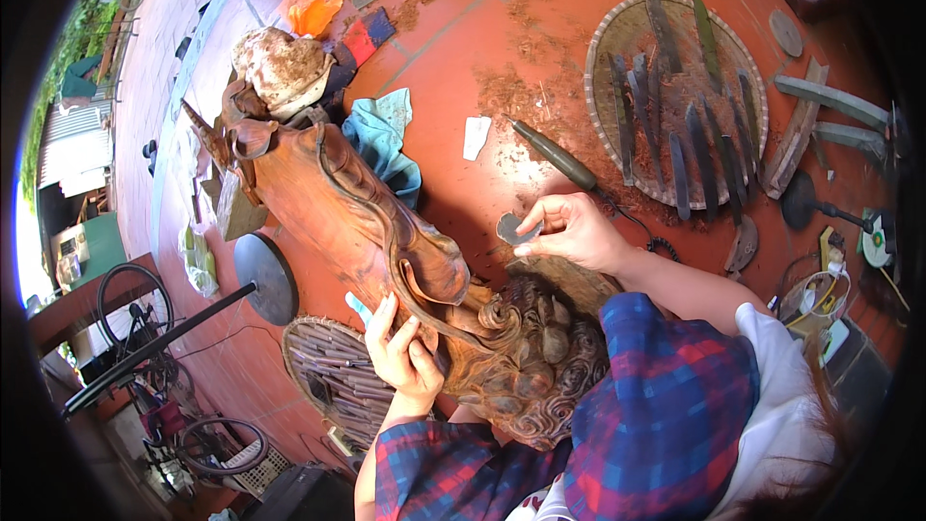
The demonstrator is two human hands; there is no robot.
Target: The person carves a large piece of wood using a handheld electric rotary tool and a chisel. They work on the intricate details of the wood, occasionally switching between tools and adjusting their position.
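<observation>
A large brown wood carving [338,203] lies slantwise across my lap, with flowing folds at its far end and dense curls [540,357] near my knees. Against its left side rests my left hand [403,355], fingers spread and partly bent; a light blue wrap or strip [359,309] shows at one fingertip. My right hand [571,234] is above the carving's right side, pinching a small dark grey piece of sandpaper [522,229] between thumb and fingers. The sandpaper is apart from the wood.
At the upper right, a round woven tray [590,87] bears several dark flat tools. A dark green pen-shaped power tool [555,154] with a coiled cord lies nearby. Blue cloth [391,135] sits beyond the carving. At left are a round-based stand [265,280] and a basket of sticks [338,367].
</observation>
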